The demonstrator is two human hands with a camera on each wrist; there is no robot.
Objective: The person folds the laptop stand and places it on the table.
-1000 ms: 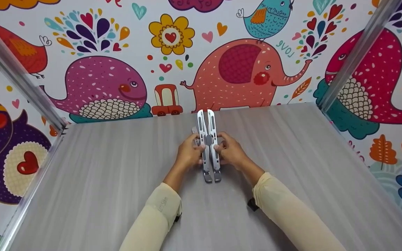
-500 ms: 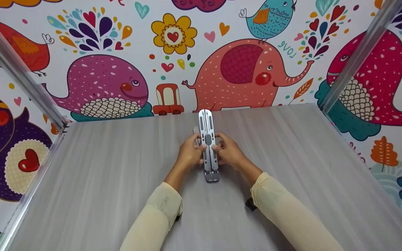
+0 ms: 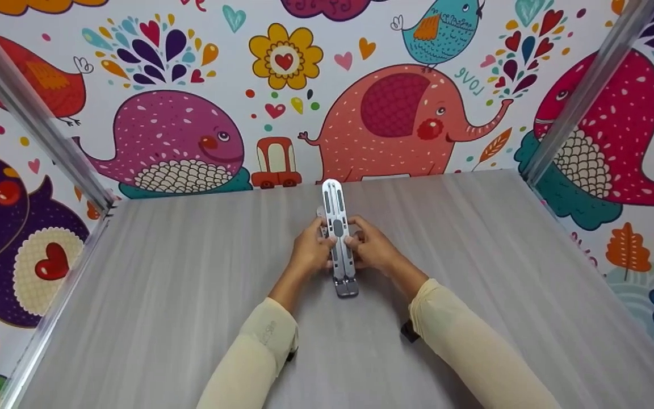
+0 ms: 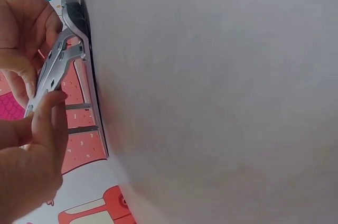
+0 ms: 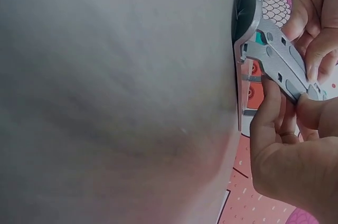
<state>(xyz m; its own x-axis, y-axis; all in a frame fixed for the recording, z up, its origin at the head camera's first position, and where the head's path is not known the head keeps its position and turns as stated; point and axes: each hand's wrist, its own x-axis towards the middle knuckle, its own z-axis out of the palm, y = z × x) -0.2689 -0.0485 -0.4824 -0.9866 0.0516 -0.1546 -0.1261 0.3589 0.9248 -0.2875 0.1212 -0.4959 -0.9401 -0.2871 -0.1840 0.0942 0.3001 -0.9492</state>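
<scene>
A silver folding laptop stand [image 3: 335, 201] stands at the middle of the table, its two slotted rails side by side and a grey oval pad across them. My left hand [image 3: 310, 248] grips its left side, thumb on top and fingers under the rail. From the right, my right hand [image 3: 379, 248] pinches the other rail the same way. In the left wrist view, the sloping stand [image 4: 57, 63] rises from a flat base bar along the tabletop, with dark lips at the near end. Thin struts show beneath the rails in both wrist views.
The grey wood-grain table [image 3: 191, 295] spreads around the stand. A cartoon-printed wall [image 3: 270, 108] stands close behind the stand's far end. Metal posts [image 3: 37, 113] rise at the table's back corners.
The stand's two rails stood slightly apart a second ago; both hands have pressed them inward until they meet. The hands keep their hold, and the stand stays in place.
</scene>
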